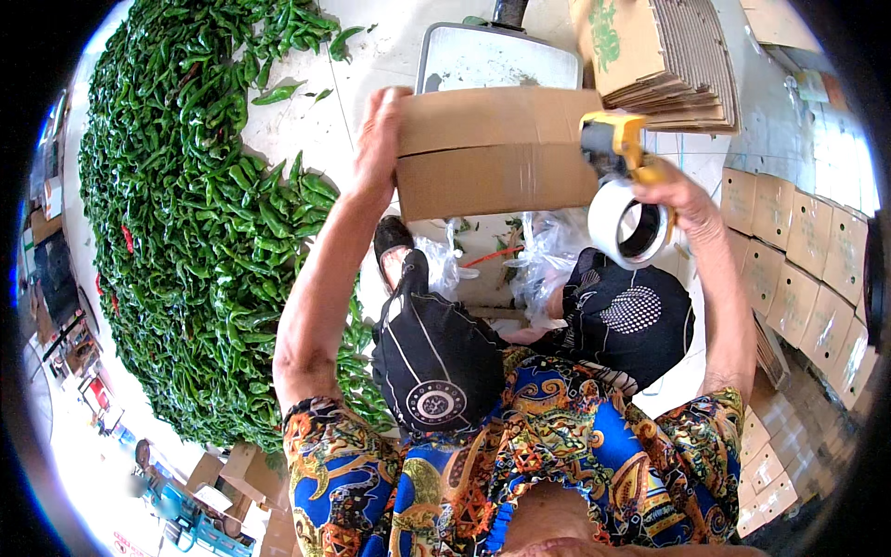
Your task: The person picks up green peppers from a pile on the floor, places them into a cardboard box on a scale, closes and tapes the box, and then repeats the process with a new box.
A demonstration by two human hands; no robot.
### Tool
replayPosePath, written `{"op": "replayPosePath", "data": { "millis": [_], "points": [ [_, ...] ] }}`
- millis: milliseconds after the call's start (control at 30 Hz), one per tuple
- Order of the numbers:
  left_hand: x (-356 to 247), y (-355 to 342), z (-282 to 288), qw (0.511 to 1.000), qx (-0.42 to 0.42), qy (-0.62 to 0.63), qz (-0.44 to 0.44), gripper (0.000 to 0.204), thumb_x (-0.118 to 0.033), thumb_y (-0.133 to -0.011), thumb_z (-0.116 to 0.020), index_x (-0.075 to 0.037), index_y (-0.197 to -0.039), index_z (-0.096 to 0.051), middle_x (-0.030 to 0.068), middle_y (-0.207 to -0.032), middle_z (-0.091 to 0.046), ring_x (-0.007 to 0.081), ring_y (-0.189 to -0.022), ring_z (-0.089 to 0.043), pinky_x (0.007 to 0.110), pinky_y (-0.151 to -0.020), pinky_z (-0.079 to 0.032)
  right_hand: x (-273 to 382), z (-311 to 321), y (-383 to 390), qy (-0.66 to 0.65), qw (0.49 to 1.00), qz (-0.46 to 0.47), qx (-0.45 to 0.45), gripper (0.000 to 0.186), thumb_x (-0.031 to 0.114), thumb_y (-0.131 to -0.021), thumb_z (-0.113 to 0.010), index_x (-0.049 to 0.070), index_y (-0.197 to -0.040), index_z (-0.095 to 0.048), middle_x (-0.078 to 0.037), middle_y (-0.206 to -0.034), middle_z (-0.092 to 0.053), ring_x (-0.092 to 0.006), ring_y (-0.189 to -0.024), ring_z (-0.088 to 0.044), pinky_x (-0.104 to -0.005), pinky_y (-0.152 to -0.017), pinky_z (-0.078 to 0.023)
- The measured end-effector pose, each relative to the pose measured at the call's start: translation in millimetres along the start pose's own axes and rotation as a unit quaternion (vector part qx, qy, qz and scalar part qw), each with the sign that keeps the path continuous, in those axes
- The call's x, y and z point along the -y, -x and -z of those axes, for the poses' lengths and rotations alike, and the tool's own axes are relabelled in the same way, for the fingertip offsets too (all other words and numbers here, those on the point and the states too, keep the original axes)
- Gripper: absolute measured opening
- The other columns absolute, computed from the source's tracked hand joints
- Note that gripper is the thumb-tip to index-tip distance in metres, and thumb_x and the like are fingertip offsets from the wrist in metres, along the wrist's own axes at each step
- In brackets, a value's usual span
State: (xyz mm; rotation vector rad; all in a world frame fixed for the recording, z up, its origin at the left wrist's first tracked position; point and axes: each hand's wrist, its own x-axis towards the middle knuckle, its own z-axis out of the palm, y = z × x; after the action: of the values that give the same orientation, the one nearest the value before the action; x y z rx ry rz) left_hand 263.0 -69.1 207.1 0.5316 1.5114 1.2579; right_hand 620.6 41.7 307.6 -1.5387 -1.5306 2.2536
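Green pepper heap (195, 251) left of cardboard box (501, 172). Stacked cartons (798, 241) right of box. Flattened carton stack (664, 56) beyond box's right end. Pale-topped platform (501, 60) just beyond box's far edge. Tape dispenser (613, 147) with white roll (605, 218) at box's right end; right hand (682, 193) grasping its yellow handle, roll below fingers. Left hand (379, 144) at box's left end, fingers curled against it, box touching them.

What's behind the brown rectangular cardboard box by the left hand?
Past the box: a pale, dark-rimmed rectangular platform, with a brown folded-cardboard stack to its right. The box hides the platform's near edge.
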Motion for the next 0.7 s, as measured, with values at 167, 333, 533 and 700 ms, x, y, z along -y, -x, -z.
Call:
{"op": "replayPosePath", "data": {
  "millis": [167,333,533,700],
  "points": [
    [5,-23,-32,0.977,0.020,-0.168,-0.129,0.033,-0.035,-0.104,-0.049,-0.006,-0.114,-0.062,0.0141,-0.107,-0.065,0.0227,-0.096,-0.060,0.037,-0.087,-0.048,-8,-9,9,0.007,1.000,-0.016,-0.016,0.066,0.034,-0.082,-0.075,-0.001,-0.133,-0.054,-0.005,-0.103,-0.064,-0.0122,-0.090,-0.064,-0.0262,-0.073,-0.058],
    [12,-34,-37,0.961,0.018,-0.210,-0.178,0.050,-0.046,-0.102,-0.050,-0.004,-0.130,-0.054,0.0201,-0.117,-0.066,0.0336,-0.109,-0.063,0.043,-0.094,-0.047,18,-16,13,0.248,0.968,-0.014,-0.032,0.065,0.043,-0.077,-0.077,0.001,-0.123,-0.057,-0.003,-0.092,-0.057,-0.0093,-0.082,-0.057,-0.0213,-0.060,-0.050],
    [-16,10,-32,0.948,-0.096,-0.110,-0.283,0.047,-0.036,-0.104,-0.052,0.000,-0.134,-0.050,0.0200,-0.124,-0.059,0.0273,-0.108,-0.059,0.038,-0.096,-0.047,43,-49,22,0.402,0.883,0.211,-0.116,0.071,0.039,-0.075,-0.085,0.002,-0.126,-0.053,-0.017,-0.103,-0.069,-0.0261,-0.096,-0.069,-0.0378,-0.087,-0.053],
    [-39,59,-37,0.981,0.156,0.026,-0.113,0.069,-0.062,-0.097,-0.048,-0.004,-0.135,-0.053,0.0141,-0.117,-0.066,0.0227,-0.111,-0.061,0.038,-0.096,-0.047,52,-74,10,0.414,0.864,0.262,-0.117,0.066,0.027,-0.072,-0.089,0.003,-0.119,-0.050,-0.016,-0.100,-0.068,-0.0292,-0.097,-0.069,-0.0385,-0.088,-0.055]
  ]
}}
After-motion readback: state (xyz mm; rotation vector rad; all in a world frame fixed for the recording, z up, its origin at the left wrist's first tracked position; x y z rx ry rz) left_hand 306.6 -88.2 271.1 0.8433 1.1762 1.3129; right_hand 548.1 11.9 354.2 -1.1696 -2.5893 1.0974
